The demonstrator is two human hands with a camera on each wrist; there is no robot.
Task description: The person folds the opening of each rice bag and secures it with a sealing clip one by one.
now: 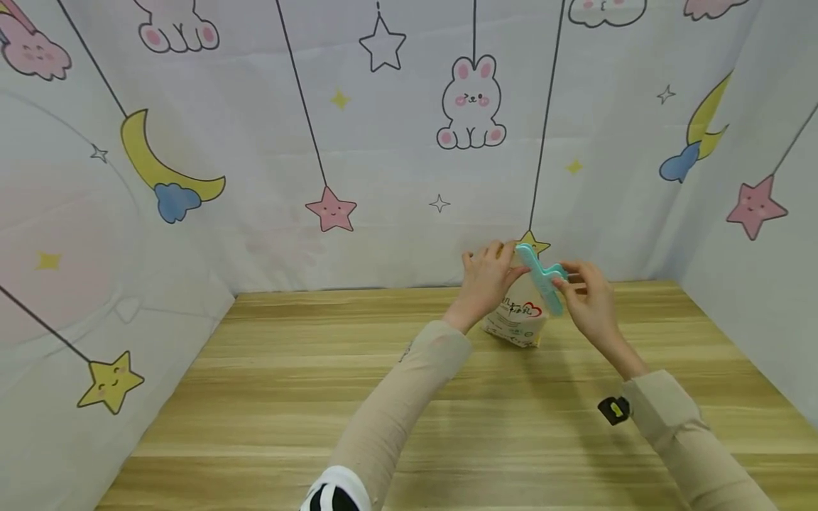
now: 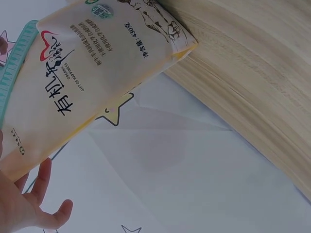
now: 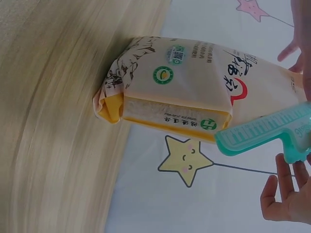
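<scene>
A cream food bag (image 1: 514, 326) with dark lettering, a red heart outline and yellow edges stands upright near the back of the table. My left hand (image 1: 487, 278) grips its upper end; in the left wrist view, some fingers (image 2: 43, 179) stick out past the bag's edge. My right hand (image 1: 591, 301) pinches the handle of a teal bag clip (image 1: 542, 284) between thumb and fingers. The long clip slants across the upper front of the bag, close to my left thumb. In the right wrist view, the clip (image 3: 262, 131) overlaps the bag's side near a clear window (image 3: 170, 114).
The wood-grain table (image 1: 287, 397) runs back to a white cloth backdrop (image 1: 396, 149) printed with rabbits, stars and moons. Cloth walls also rise at the left and right. A small black device (image 1: 614, 409) sits by my right cuff.
</scene>
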